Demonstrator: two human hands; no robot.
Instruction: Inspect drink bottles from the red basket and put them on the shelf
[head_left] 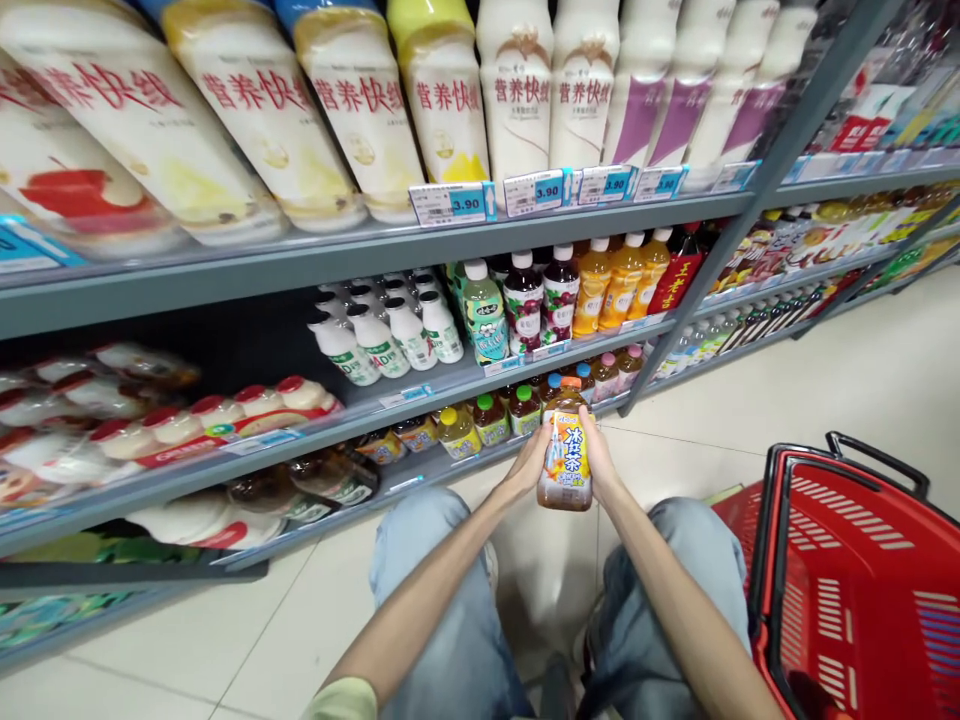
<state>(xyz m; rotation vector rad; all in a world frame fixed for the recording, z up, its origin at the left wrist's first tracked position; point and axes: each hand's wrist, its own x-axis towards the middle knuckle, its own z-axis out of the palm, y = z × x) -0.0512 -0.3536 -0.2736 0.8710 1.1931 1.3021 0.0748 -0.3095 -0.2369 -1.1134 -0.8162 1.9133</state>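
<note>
Between my two hands I hold a bottle of iced tea (568, 455), with brown liquid, an orange cap and a yellow and white label facing me. My left hand (531, 460) is closed against its left side. On the right side, my right hand (597, 455) grips it, with the thumb near the shoulder of the bottle. The bottle is upright, tilted a little, in front of the lowest shelf and above the floor between my knees. Just behind it stand bottles with green caps (524, 408) and a yellow-capped bottle (458, 432).
A red shopping basket (847, 590) with black handles stands at my right. Large white milk drink bottles (517, 90) fill the upper shelf. Small white bottles (371, 335) and orange juice bottles (592, 285) line the middle one. Tiled floor (300, 620) extends around my legs.
</note>
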